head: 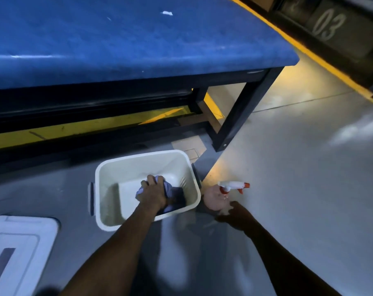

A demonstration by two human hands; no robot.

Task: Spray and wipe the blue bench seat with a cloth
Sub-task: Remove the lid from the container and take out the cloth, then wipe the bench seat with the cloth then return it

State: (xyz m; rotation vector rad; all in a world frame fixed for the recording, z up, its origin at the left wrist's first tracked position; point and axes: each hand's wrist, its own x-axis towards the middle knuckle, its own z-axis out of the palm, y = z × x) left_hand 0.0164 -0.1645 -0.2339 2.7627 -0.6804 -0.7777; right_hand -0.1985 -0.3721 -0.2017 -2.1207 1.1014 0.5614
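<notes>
The blue bench seat [128, 39] fills the upper part of the view on a black frame. Below it on the floor stands a white plastic bin [108, 174]. Inside the bin my left hand [152, 194] is closed on a crumpled blue cloth [170, 190]. Just right of the bin stands a clear spray bottle [213, 199] with a white trigger head and a red nozzle. My right hand [234, 212] is at the bottle's near side with its fingers spread; whether it touches the bottle is unclear.
A white bin lid [21, 242] lies on the grey floor at the lower left. The bench's black leg [234, 122] stands beyond the bin. Yellow floor lines [322, 58] run along a dark unit marked 03 at the top right.
</notes>
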